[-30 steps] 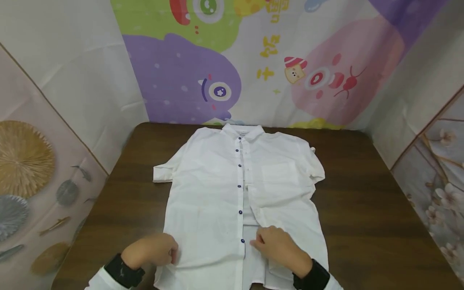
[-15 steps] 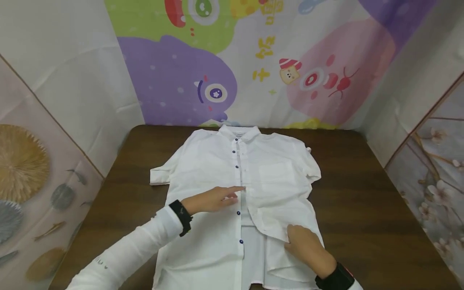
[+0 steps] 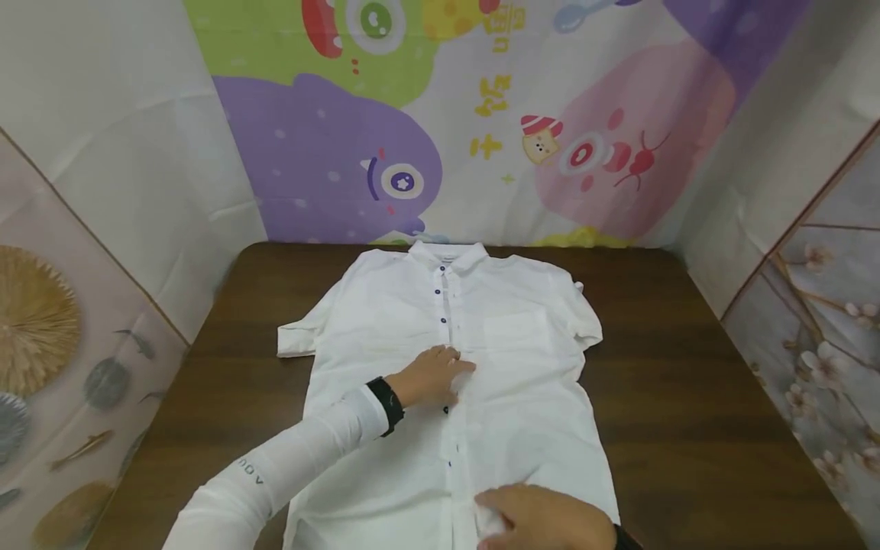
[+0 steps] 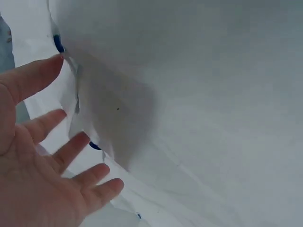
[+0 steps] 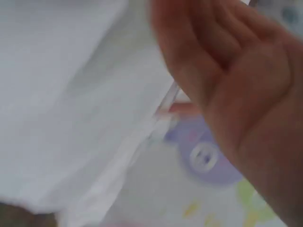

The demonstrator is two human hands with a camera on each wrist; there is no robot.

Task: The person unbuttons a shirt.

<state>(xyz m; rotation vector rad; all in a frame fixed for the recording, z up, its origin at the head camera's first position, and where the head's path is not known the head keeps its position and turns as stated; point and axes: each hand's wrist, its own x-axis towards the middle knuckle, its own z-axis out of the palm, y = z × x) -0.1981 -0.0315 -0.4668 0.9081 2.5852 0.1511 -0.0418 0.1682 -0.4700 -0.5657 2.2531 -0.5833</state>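
Observation:
A white short-sleeved shirt (image 3: 522, 397) lies face up, collar away from me, with dark blue buttons down one front edge. My left hand (image 3: 429, 376) rests at the middle of the front opening. In the left wrist view its fingers (image 4: 97, 176) are spread and fairly straight beside the button edge. Lower down, my right hand (image 3: 543, 518) pinches white cloth of the shirt's right front panel between thumb and fingers. The right wrist view is blurred, with raised shirt cloth (image 5: 71, 104) beside the hand.
The shirt is on a dark brown wooden table (image 3: 687, 428) with rounded far corners. A cartoon-printed cloth (image 3: 330, 153) hangs behind its far edge. Pale panels with printed decorations (image 3: 818, 367) stand at both sides.
My left hand has come from the shirt's lower left to its middle front. The right hand has drawn the right front panel leftward and down, so the gap between the front edges has narrowed.

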